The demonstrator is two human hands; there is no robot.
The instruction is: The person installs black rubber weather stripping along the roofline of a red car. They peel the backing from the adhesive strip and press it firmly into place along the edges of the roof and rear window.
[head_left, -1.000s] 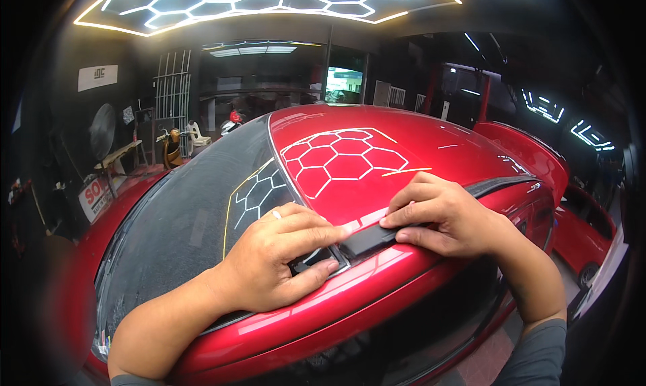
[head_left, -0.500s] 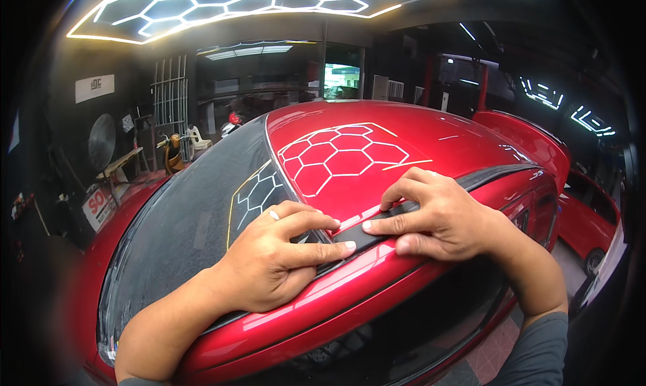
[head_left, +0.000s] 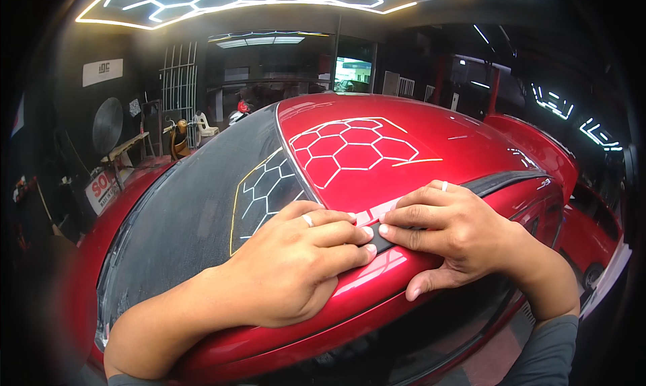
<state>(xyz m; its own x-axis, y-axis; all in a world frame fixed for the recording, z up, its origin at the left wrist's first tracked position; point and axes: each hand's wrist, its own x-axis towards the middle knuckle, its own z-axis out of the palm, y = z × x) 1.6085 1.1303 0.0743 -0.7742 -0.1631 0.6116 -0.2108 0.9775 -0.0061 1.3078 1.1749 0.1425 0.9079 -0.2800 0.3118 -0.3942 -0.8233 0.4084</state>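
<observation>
Both hands [head_left: 377, 244] press black roof trim strip [head_left: 501, 182].

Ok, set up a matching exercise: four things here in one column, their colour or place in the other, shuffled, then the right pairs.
Things
1. car roof
2. windscreen
3. trim strip
4. ring

Descriptions
A. on the left hand
B. shiny red
C. dusty dark glass
D. black, along the roof edge under the right hand

Pairs: 1-B, 2-C, 3-D, 4-A

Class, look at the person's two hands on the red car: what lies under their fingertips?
Under left hand and right hand, a black roof strip runs along the red roof; its covered stretch is hidden.
</observation>
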